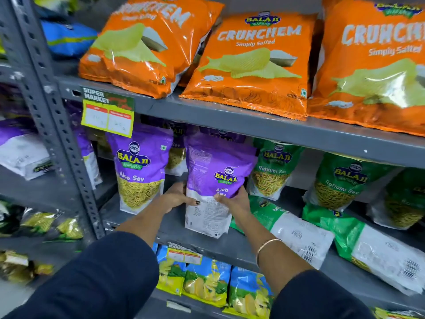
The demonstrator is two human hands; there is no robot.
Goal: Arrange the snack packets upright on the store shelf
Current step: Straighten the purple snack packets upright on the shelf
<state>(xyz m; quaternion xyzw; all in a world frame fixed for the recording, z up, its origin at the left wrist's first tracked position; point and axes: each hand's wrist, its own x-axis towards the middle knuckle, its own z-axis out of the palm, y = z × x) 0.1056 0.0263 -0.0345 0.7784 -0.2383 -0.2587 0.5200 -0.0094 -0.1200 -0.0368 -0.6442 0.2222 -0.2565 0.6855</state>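
Note:
A purple Aloo Sev packet (217, 178) stands upright at the middle of the grey middle shelf (287, 134), its back side facing me. My left hand (178, 195) grips its lower left edge and my right hand (236, 199) grips its lower right. Another purple Aloo Sev packet (139, 169) stands upright just to the left. Green Ratlami Sev packets (273, 171) stand upright to the right. Two green packets (299, 233) lie flat on the shelf in front of them.
Orange Crunchem chip bags (250, 63) lean on the shelf above. Blue and yellow chip packets (207, 282) fill the shelf below. A grey perforated upright post (57, 125) stands at the left, with a yellow price tag (108, 116) on the shelf edge.

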